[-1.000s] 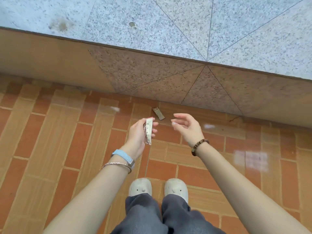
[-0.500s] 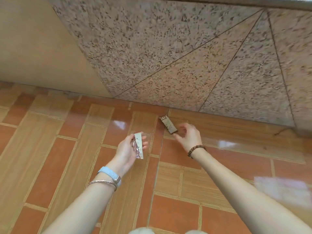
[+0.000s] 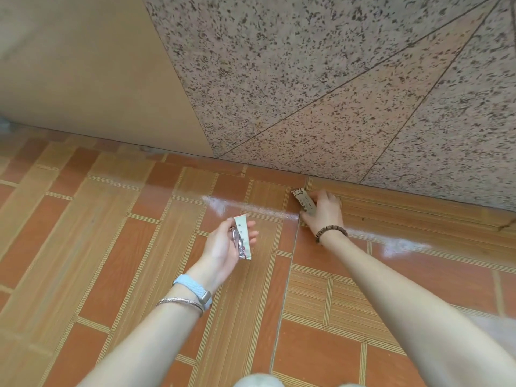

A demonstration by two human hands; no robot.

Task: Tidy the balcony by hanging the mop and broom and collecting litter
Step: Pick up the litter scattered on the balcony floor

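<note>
Litter: two wrappers in view, both small flat printed packets. One wrapper (image 3: 243, 237), pale long rectangle with crinkly silver foil at its side, sits upright in the left hand (image 3: 223, 247), pinched between thumb and fingers above the floor. Second wrapper (image 3: 303, 201), beige-brown, rectangular, with dark print and a jagged torn-looking end, lies on the floor (image 3: 111, 247) right at the foot of the wall (image 3: 307, 93). Right hand (image 3: 322, 212) is down on it, fingers curled around its near end and touching it; a firm grasp or just contact, cannot tell. Floor: glossy tiles, brick-red patches mixed with tan ribbed strips, white glare streaks. Wall: speckled pinkish granite slabs with thin diagonal seams; one smooth plain beige panel (image 3: 83, 65) to the left. Left wrist: one light blue woven band (image 3: 192, 289), one thin metal bangle (image 3: 181, 303). Right wrist: one brown bead bracelet (image 3: 332, 231). Both forearms bare. Two pale shoe tips (image 3: 258, 381) at bottom edge.
</note>
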